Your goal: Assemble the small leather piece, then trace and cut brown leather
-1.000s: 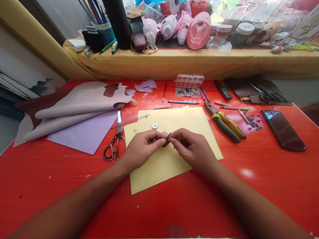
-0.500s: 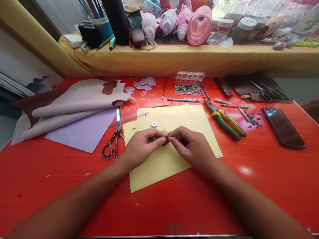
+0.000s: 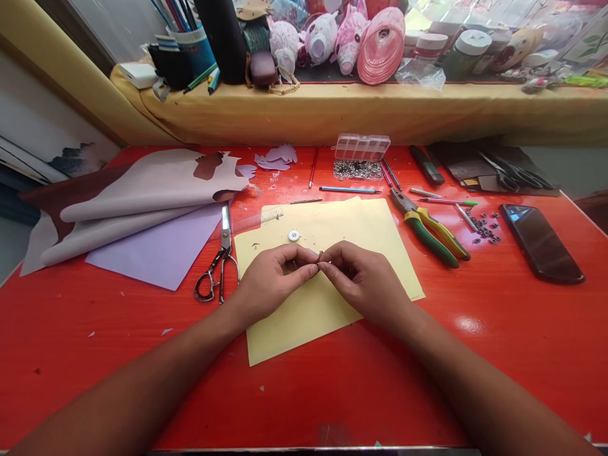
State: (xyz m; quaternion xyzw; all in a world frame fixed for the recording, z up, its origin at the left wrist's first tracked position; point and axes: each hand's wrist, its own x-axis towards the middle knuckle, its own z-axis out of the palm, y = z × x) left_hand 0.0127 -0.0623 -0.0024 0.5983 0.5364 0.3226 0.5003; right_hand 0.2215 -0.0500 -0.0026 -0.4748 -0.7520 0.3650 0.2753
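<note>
— While I hold this view, where's the small brown piece [image 3: 321,255]?

— Pinched between my left hand [image 3: 273,272] and right hand [image 3: 363,275], above the yellow paper [image 3: 289,329]. Thumb and forefinger are closed tight on each side, the tips almost meeting, so only a sliver shows.

— What looks done?

— Some cutting, I'd judge. To my left the large folded sheet [image 3: 142,190] has bites out of its edge, and purple cut-outs [image 3: 278,157] lie near it on the desk [image 3: 285,405]. The scissors [image 3: 225,250] lie beside the paper, not held.

— And what's left?

— The piece seems unfinished, since both hands are busy on it, but they hide its shape, so I can't tell how much remains. The pliers [image 3: 432,237] lie unheld on the right, near scattered small dark bits [image 3: 487,229]. The clear box [image 3: 361,147] stands open at the back with tiny parts inside, and a pale disc [image 3: 293,235] rests on the paper just beyond my left hand.
</note>
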